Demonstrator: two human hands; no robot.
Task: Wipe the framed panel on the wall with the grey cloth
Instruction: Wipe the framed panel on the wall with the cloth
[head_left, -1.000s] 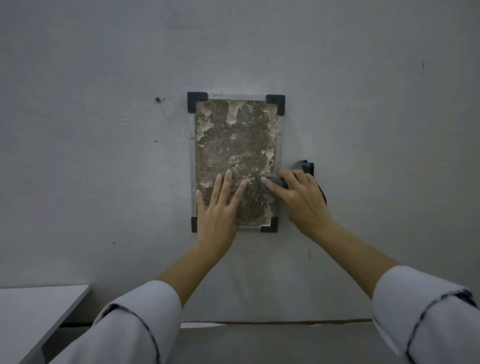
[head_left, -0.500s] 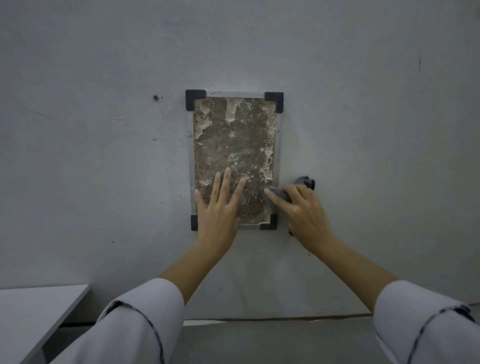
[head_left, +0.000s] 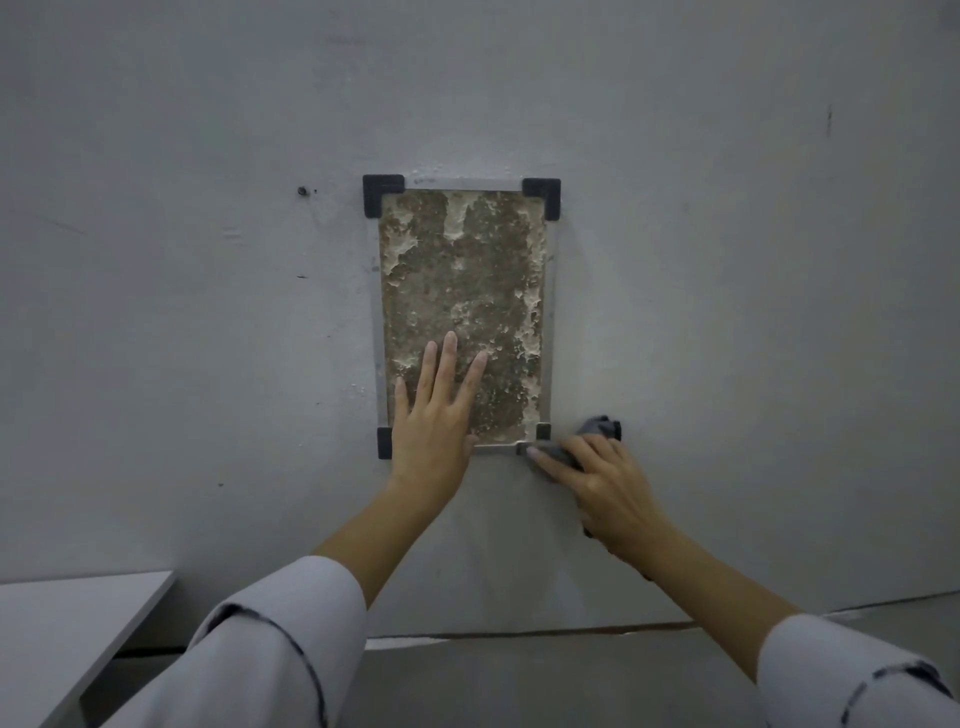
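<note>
My left hand (head_left: 434, 421) lies open and flat on the framed panel (head_left: 462, 291), hiding its lower left part. My right hand (head_left: 597, 480) presses the grey cloth (head_left: 602, 428) at the panel's lower right corner, covering most of it.

Mottled brown-and-cream framed panel (head_left: 462, 291) — black corner brackets (head_left: 383, 193), grey cloth (head_left: 602, 428) — pale grey wall (head_left: 727, 260).

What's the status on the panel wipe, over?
Left hand flat on framed panel. Right hand pressing grey cloth at lower right corner. Nothing in the way.
</note>
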